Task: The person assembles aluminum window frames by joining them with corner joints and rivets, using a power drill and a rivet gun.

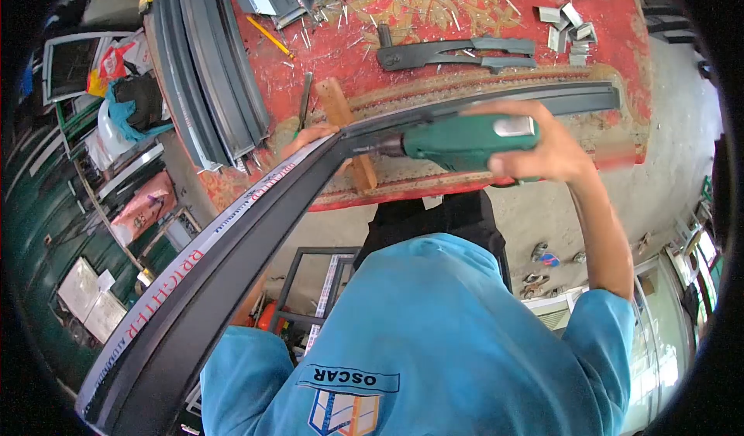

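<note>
My right hand (542, 145) is wrapped round a green power drill (449, 141), which lies level and points left. The drill's tip meets a dark metal profile (256, 234) near its corner with a second dark profile (542, 97). My left hand (310, 137) is closed on the first profile near that corner, its fingers partly hidden behind it. This long profile carries a printed strip and slants to the lower left. Under the corner lies a wooden block (335, 103).
On the red table (287, 72) lie a black riveting tool (457, 54), a stack of dark profiles (205, 64), a yellow pencil (270, 36), small metal brackets (570, 29) and scattered thin pins. A dark metal frame (291, 281) stands below the table edge.
</note>
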Tool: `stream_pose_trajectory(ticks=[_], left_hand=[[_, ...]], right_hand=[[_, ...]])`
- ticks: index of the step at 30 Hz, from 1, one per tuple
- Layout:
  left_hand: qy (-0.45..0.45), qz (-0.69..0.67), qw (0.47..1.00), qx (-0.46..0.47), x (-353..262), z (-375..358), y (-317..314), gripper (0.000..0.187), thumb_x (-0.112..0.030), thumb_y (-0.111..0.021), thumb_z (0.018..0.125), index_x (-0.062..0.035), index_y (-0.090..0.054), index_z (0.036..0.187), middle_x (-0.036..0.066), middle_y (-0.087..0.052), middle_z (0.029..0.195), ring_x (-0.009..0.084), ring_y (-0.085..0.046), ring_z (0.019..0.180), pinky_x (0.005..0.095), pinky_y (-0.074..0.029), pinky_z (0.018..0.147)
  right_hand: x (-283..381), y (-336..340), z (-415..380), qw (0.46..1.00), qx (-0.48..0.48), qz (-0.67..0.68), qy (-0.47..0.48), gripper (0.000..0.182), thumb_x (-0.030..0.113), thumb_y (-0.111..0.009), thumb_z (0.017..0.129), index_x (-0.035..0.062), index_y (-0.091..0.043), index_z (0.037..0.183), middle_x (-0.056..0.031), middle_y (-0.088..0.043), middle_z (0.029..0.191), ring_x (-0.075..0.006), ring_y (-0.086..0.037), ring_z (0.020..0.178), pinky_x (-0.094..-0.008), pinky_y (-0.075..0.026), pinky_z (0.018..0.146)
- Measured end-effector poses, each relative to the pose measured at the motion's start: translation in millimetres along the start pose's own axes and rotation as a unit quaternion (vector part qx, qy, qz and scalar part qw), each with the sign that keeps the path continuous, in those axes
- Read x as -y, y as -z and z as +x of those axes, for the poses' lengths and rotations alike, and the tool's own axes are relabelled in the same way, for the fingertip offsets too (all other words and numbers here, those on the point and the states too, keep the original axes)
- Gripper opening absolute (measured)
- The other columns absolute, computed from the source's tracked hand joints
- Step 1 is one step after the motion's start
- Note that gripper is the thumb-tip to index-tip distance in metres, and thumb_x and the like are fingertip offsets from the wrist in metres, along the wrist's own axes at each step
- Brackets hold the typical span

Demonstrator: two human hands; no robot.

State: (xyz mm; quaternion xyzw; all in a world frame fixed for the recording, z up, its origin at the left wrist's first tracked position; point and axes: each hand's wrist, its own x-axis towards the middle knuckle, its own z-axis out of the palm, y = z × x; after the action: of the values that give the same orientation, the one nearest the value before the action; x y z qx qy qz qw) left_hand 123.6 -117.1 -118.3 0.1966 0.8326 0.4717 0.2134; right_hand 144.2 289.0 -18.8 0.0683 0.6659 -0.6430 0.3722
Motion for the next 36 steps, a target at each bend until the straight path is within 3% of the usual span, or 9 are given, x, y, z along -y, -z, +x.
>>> stream_pose_trajectory(ticks=[1, 6, 8, 10, 12, 16, 18, 27, 36], left_hand=[[0.12, -0.104, 0.987, -0.013, -1, -4, -3, 0.062, -0.016, -0.086, 0.071, -0.0039, -0.054, 0.122, 0.013, -0.062, 0.117, 0.0228, -0.061, 0.11, 0.0351, -0.048, 0.097], [0.089, 0.088, 0.991, 0.037, 22, -8, -4, 0.051, -0.013, -0.084, 0.072, -0.0058, -0.058, 0.115, 0.009, -0.063, 0.105, 0.0257, -0.062, 0.1, 0.0379, -0.05, 0.087], [-0.359, 0.47, 0.803, 0.068, -6, 15, 14, 0.045, -0.008, -0.08, 0.078, -0.0049, -0.057, 0.116, 0.006, -0.062, 0.102, 0.0174, -0.062, 0.094, 0.0297, -0.051, 0.085], [-0.177, 0.24, 0.954, -0.034, -18, 3, -1, 0.046, -0.012, -0.082, 0.075, -0.0044, -0.058, 0.114, 0.007, -0.062, 0.101, 0.0213, -0.061, 0.096, 0.0342, -0.05, 0.088], [0.005, 0.094, 0.995, -0.038, -63, 1, -2, 0.048, -0.015, -0.083, 0.073, -0.0036, -0.058, 0.113, 0.009, -0.063, 0.103, 0.0253, -0.062, 0.096, 0.0365, -0.05, 0.089], [-0.084, 0.317, 0.944, 0.028, -44, 5, 6, 0.048, -0.015, -0.083, 0.072, -0.0009, -0.059, 0.112, 0.013, -0.063, 0.103, 0.0288, -0.06, 0.1, 0.0394, -0.046, 0.094], [-0.26, 0.403, 0.877, -0.031, -13, -3, 9, 0.043, -0.029, -0.075, 0.08, -0.0044, -0.063, 0.113, 0.014, -0.064, 0.116, 0.0318, -0.061, 0.104, 0.0413, -0.047, 0.092], [-0.109, 0.242, 0.963, -0.033, -45, -3, -2, 0.036, -0.026, -0.079, 0.071, -0.0036, -0.068, 0.097, 0.013, -0.071, 0.094, 0.035, -0.065, 0.09, 0.0429, -0.049, 0.089], [-0.031, 0.241, 0.969, -0.044, -13, -5, -3, 0.052, -0.025, -0.082, 0.07, -0.0036, -0.065, 0.113, 0.017, -0.067, 0.112, 0.0349, -0.063, 0.106, 0.0441, -0.046, 0.095]], right_hand=[[-4, 2, -12, 0.999, -0.008, 0.022, 0.032, 0.066, 0.026, -0.078, 0.065, 0.0011, -0.063, 0.124, -0.0127, -0.068, 0.112, -0.02, -0.063, 0.103, -0.0344, -0.048, 0.094], [-31, -1, -93, 0.984, -0.098, 0.141, 0.055, 0.066, 0.023, -0.081, 0.068, -0.0003, -0.06, 0.127, -0.0104, -0.067, 0.116, -0.0193, -0.062, 0.107, -0.0337, -0.046, 0.097], [-40, -7, -128, 0.981, -0.172, 0.092, 0.022, 0.066, 0.022, -0.082, 0.07, 0.0007, -0.059, 0.129, -0.0088, -0.067, 0.114, -0.018, -0.061, 0.106, -0.0335, -0.047, 0.096], [-46, -22, -158, 0.964, -0.228, 0.133, 0.028, 0.064, 0.021, -0.081, 0.072, 0.0026, -0.059, 0.129, -0.0075, -0.066, 0.113, -0.0166, -0.06, 0.106, -0.0328, -0.046, 0.095], [-55, -38, -183, 0.937, -0.303, 0.165, 0.053, 0.064, 0.022, -0.081, 0.073, 0.0028, -0.059, 0.129, -0.0071, -0.066, 0.113, -0.0164, -0.06, 0.106, -0.0328, -0.046, 0.095], [-67, -53, -219, 0.861, -0.48, 0.15, 0.075, 0.064, 0.023, -0.081, 0.074, 0.0, -0.057, 0.129, -0.0072, -0.065, 0.113, -0.0162, -0.059, 0.106, -0.0335, -0.046, 0.095], [-78, -52, -228, 0.824, -0.538, 0.157, 0.088, 0.066, 0.026, -0.081, 0.074, -0.0016, -0.056, 0.129, -0.0087, -0.065, 0.114, -0.0168, -0.06, 0.107, -0.0338, -0.046, 0.096], [-154, 14, -178, 0.705, -0.705, -0.01, 0.074, 0.089, 0.028, -0.08, 0.066, -0.0045, -0.041, 0.14, -0.0244, -0.057, 0.127, -0.0339, -0.059, 0.116, -0.0415, -0.046, 0.098], [-197, 87, -106, 0.622, -0.725, -0.29, -0.06, 0.1, 0.017, -0.082, 0.066, -0.0002, -0.028, 0.147, -0.0322, -0.044, 0.131, -0.0475, -0.052, 0.111, -0.0508, -0.042, 0.097]])
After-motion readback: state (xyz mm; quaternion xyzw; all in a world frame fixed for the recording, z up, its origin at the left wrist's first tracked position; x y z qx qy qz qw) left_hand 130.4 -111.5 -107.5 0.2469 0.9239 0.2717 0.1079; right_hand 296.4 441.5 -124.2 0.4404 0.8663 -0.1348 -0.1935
